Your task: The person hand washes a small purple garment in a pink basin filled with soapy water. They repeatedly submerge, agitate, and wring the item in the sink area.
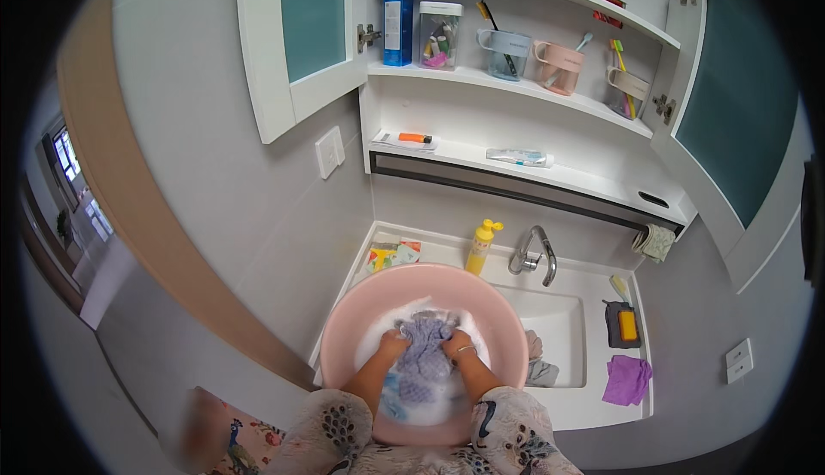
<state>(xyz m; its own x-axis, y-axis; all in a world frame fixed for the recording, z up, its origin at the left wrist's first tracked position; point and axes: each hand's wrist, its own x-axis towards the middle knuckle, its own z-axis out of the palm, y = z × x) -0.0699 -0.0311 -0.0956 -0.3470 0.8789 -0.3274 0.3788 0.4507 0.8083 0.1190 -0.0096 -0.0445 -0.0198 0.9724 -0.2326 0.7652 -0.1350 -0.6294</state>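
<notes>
A large pink basin (341,320) stands on the white counter, partly over the sink, with white suds in it. Stretched between my hands above the suds is a wet, bluish-grey patterned cloth (423,346). My left hand (394,343) grips its left side, and my right hand (458,346), with a band at the wrist, grips its right side. Light blue fabric (392,396) lies in the foam near my left forearm. What else the suds cover is hidden.
Behind the basin stand a yellow pump bottle (482,247) and a chrome faucet (534,256). Grey cloths (540,363) lie in the sink (563,325). To the right are a purple cloth (626,380) and yellow soap (628,326). Open cabinet doors (730,106) hang overhead.
</notes>
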